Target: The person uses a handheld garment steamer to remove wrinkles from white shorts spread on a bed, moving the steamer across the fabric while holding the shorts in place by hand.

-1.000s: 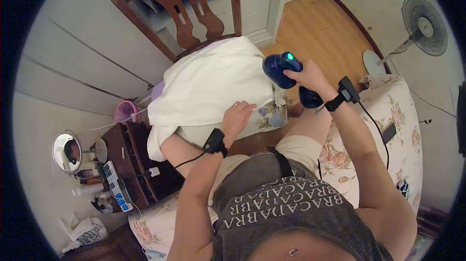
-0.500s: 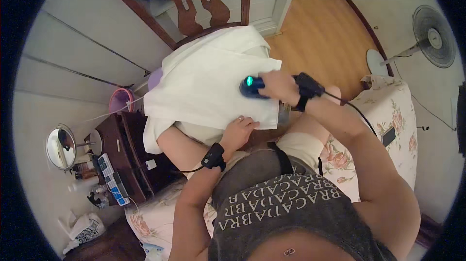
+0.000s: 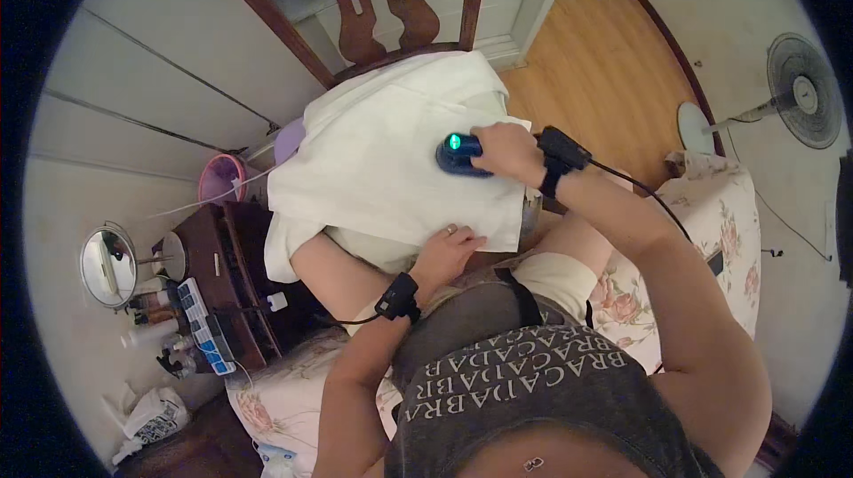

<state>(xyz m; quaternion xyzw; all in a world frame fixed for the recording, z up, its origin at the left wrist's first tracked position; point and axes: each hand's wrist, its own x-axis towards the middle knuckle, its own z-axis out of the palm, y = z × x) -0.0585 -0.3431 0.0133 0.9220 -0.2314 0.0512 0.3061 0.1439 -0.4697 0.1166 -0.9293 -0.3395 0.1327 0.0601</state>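
Across draped white cotton-like cloth (image 3: 382, 158), right hand (image 3: 510, 154) is clasping a rounded dark-blue appliance (image 3: 451, 158) at three o'clock; left hand (image 3: 446, 256) is touching cloth (pinching? cannot tell) at five.

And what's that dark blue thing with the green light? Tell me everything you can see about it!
The dark blue device looks like smooth, hard plastic. It has a rounded, wider base and a narrower upper part, where a bright green light glows. The right hand grips it from the right, hiding part of it. Its base faces down and seems to rest on the white cloth, toward the cloth's right side. Its underside can't be seen.
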